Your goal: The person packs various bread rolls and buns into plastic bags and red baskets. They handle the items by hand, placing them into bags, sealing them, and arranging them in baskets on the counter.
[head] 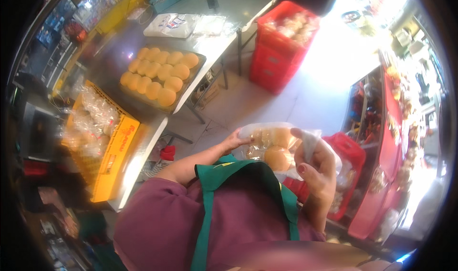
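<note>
In front of my chest I hold a clear plastic bag with several round bread buns inside. My left hand grips the bag's left end, thumb over the film. On the other side my right hand pinches the gathered, whitish end of the bag between its fingers. The buns rest between the two hands, seen through the film. The undersides of the bag and of my left fingers are hidden.
Left, a metal table bears a tray of golden buns, stacked plastic bags and a yellow crate of bagged bread. Stacked red crates stand ahead. At right are a red basket and red shelving. Another person's arm shows lower left.
</note>
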Action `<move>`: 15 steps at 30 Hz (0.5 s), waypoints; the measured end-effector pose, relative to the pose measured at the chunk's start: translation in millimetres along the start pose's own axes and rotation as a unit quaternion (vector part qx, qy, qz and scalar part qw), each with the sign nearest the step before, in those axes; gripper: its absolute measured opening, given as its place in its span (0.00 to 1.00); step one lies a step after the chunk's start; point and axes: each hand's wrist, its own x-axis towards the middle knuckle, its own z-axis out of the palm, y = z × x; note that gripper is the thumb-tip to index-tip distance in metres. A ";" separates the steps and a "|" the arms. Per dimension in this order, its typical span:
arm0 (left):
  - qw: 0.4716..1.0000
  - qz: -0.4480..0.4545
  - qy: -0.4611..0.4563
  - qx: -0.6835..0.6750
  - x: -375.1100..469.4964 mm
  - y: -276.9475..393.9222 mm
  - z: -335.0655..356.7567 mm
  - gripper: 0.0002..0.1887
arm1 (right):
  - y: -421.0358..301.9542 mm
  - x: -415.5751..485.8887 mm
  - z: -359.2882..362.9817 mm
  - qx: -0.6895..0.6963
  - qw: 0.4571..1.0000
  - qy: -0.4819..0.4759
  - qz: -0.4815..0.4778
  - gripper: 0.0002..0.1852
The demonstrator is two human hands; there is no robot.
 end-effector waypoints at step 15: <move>0.899 0.029 -0.086 -0.428 261.1 221.0 -35.4 0.29 | -99.4 431.8 18.0 -0.245 0.942 -0.135 -0.188 0.15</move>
